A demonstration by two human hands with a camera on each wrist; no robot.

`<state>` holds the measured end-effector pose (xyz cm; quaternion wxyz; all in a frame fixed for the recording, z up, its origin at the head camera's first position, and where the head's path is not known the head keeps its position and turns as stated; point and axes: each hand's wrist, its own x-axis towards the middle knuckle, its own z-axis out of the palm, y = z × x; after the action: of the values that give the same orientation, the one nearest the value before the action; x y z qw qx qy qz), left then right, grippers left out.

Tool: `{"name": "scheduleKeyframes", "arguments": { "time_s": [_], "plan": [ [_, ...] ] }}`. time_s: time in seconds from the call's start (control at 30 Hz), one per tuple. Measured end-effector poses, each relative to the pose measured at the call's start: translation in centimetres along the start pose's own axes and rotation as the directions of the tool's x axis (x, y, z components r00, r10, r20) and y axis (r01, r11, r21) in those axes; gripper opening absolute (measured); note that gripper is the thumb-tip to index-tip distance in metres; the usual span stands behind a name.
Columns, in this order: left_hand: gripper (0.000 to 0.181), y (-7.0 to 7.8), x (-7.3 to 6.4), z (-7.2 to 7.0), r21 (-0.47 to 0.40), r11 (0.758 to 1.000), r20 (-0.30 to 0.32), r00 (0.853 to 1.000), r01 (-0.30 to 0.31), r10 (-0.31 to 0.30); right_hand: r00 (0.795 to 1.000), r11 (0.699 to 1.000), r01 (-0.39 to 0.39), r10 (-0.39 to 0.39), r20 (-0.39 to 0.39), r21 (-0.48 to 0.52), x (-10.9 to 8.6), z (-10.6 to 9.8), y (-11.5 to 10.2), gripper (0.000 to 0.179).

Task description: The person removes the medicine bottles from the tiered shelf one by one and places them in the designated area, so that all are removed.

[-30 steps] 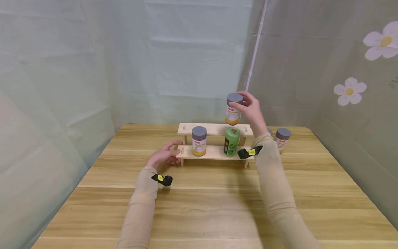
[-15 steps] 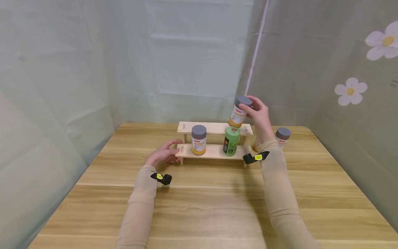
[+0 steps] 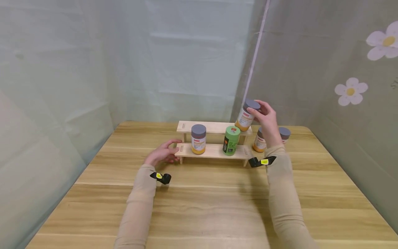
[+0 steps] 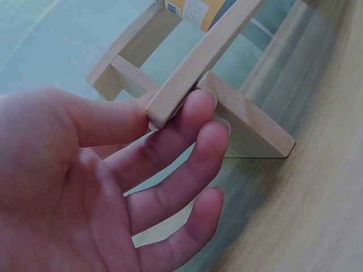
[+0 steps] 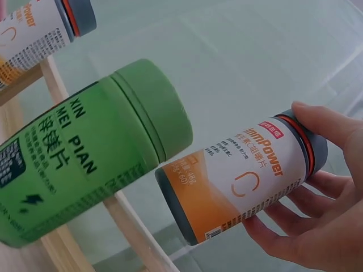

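Note:
In the head view, my right hand [image 3: 267,121] grips a supplement bottle [image 3: 245,118] by its grey lid. That bottle, with its white and orange label, leans at the right end of the upper board of a two-step wooden rack [image 3: 208,127]; whether its base touches the wood I cannot tell. My left hand [image 3: 161,153] pinches the lower board's left end, thumb and index finger meeting the wood [image 4: 198,62] in the left wrist view. A green bottle [image 3: 231,141] and another grey-lidded bottle [image 3: 198,140] stand upright on the lower board.
Two more grey-lidded bottles stand on the table right of the rack: one [image 3: 259,142] close to it, the other [image 3: 284,133] partly behind my right hand. The wooden table [image 3: 199,207] stretches forward to a pale curtain [image 3: 199,62], with a flowered one at the right.
My right hand has moved right and down with the bottle, which has gone from nearly upright to tilted. The nearer table bottle has come into sight. My left hand stays on the rack.

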<state>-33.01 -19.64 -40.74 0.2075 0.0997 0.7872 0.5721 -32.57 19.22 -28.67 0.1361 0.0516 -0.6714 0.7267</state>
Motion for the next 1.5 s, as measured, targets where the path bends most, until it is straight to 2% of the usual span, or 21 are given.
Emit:
{"name": "scheduleKeyframes", "arguments": {
  "time_s": [0.37,0.53,0.73,0.97,1.27,1.5],
  "plan": [
    [0.049,-0.2,0.4,0.6,-0.018,1.000,0.025,1.000,-0.012,0.013,1.000,0.984,0.010,-0.013,-0.015,-0.179,-2.0,-2.5,0.7,0.048],
    [0.049,-0.5,0.4,0.6,-0.037,0.999,0.020,1.000,-0.005,0.006,0.998,0.983,0.055,-0.060,-0.022,-0.173,-2.9,-3.7,1.0,0.044],
    [0.050,-0.7,0.3,0.4,-0.036,0.999,0.034,0.999,-0.011,0.013,0.993,0.985,0.077,-0.090,-0.076,-0.153,-3.5,-5.2,1.2,0.039],
    [0.051,-0.7,0.5,0.4,-0.024,1.000,0.040,0.999,-0.006,0.006,0.994,0.995,0.032,-0.042,-0.102,-0.099,-3.5,-6.3,1.2,0.040],
    [0.049,-0.3,0.5,0.9,-0.005,1.000,0.033,0.999,-0.009,0.009,0.981,0.997,0.015,-0.028,-0.190,-0.072,-3.6,-8.0,1.0,0.038],
    [0.050,-0.4,0.4,0.8,-0.012,1.000,0.024,1.000,-0.005,0.005,0.969,1.000,0.010,-0.015,-0.247,-0.024,-4.0,-10.3,0.7,0.036]
  ]
}}
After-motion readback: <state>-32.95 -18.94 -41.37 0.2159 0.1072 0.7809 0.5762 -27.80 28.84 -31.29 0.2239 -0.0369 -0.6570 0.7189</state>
